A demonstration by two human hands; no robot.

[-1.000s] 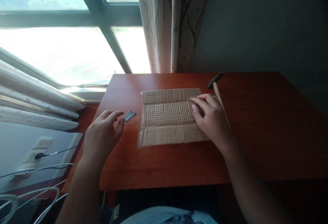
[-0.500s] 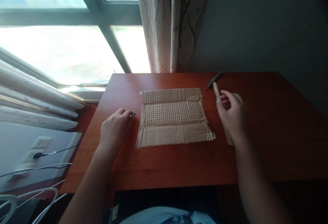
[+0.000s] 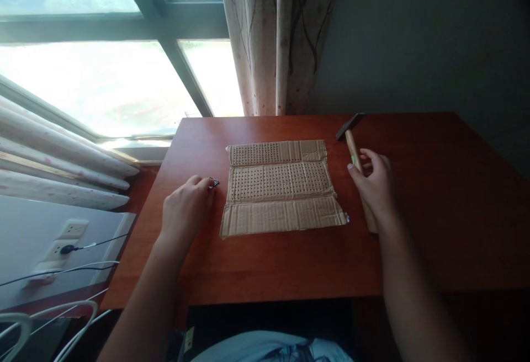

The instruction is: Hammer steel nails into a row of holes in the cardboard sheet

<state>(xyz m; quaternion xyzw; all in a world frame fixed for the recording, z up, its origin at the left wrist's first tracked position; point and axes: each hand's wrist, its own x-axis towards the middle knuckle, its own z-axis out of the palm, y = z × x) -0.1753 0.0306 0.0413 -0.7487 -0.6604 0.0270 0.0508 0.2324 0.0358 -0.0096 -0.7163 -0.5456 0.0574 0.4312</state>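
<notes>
Across our table [image 3: 447, 196] lies holed cardboard [image 3: 278, 185], now uncovered: our right hand [image 3: 377, 185] has just moved to the hammer [image 3: 353, 147], fingers loosely curled. Our left hand [image 3: 184, 202] bunches over metal pins [image 3: 214, 182] left of it. Neither grip is certain.

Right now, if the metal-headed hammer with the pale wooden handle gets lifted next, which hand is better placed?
Likely the right hand: it is at the hammer handle. The left hand is across the perforated brown cardboard sheet, beside the small, thin, grey metal rods.
</notes>
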